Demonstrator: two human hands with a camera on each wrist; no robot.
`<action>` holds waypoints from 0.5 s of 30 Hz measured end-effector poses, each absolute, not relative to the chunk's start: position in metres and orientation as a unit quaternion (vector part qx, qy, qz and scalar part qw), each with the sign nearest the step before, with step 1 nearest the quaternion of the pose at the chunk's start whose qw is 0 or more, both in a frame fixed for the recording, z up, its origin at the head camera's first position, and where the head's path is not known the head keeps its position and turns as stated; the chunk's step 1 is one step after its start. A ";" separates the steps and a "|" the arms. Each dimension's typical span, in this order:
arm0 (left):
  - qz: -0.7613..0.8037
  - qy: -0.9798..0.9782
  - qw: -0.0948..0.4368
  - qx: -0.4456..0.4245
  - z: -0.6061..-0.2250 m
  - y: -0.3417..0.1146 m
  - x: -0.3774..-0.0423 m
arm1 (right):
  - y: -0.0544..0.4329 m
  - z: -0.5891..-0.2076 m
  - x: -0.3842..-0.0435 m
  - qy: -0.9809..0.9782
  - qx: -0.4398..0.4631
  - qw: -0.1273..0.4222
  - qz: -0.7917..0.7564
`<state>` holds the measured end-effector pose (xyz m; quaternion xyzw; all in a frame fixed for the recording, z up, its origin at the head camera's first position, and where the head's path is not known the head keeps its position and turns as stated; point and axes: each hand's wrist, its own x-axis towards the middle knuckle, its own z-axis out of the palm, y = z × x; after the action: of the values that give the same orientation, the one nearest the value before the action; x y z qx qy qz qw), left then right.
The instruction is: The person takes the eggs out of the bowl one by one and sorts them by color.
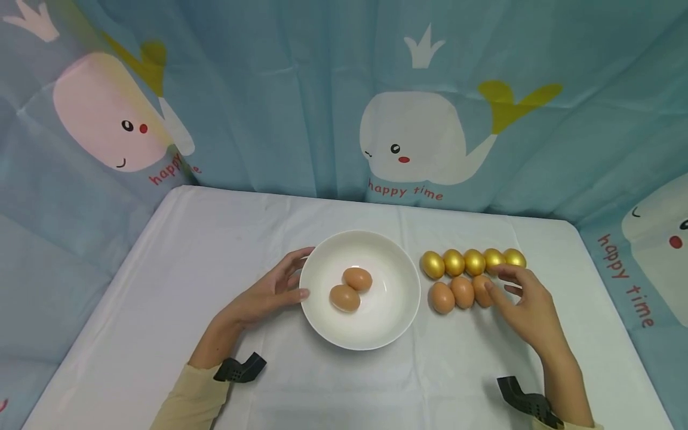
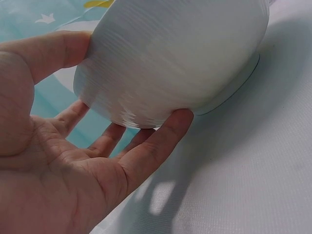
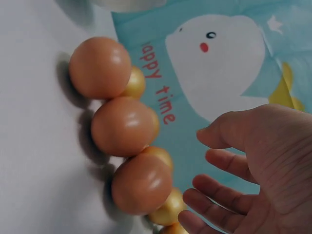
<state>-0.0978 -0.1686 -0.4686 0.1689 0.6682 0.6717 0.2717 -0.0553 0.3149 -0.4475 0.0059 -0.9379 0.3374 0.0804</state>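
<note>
A white bowl (image 1: pixel 384 325) stands on the table with two brown eggs (image 1: pixel 345 298) inside. My left hand (image 1: pixel 274 286) holds the bowl's left side, thumb at the rim and fingers spread along the outer wall (image 2: pixel 170 63). Right of the bowl, three brown eggs (image 1: pixel 442 297) form a short row. Behind them runs a row of several golden eggs (image 1: pixel 454 262). My right hand (image 1: pixel 524 301) hovers by the right end of both rows, fingers loosely bent and apart. The right wrist view shows a gap between those fingers and the nearest brown egg (image 3: pixel 142 184).
A white cloth covers the table (image 1: pixel 344 388). Behind it hangs a blue curtain (image 1: pixel 279 119) printed with whales, meeting the table's back edge. A black strap piece (image 1: pixel 240 367) sits at the left wrist, another (image 1: pixel 529 403) at the right.
</note>
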 end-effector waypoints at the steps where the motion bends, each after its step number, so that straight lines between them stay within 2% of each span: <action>1: 0.672 0.668 0.272 0.168 -0.469 -0.168 -0.097 | 0.314 -0.446 -0.055 -0.937 0.009 0.087 0.339; 9: 0.672 0.668 0.269 0.172 -0.470 -0.166 -0.098 | 0.302 -0.433 -0.061 -0.928 0.052 0.124 0.347; 15: 0.670 0.671 0.267 0.172 -0.472 -0.168 -0.099 | 0.286 -0.421 -0.070 -0.921 0.082 0.096 0.369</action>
<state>-0.0992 -0.1681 -0.4723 0.1718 0.6712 0.6699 0.2668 -0.0698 0.2862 -0.4213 0.0815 -0.9209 0.3689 0.0958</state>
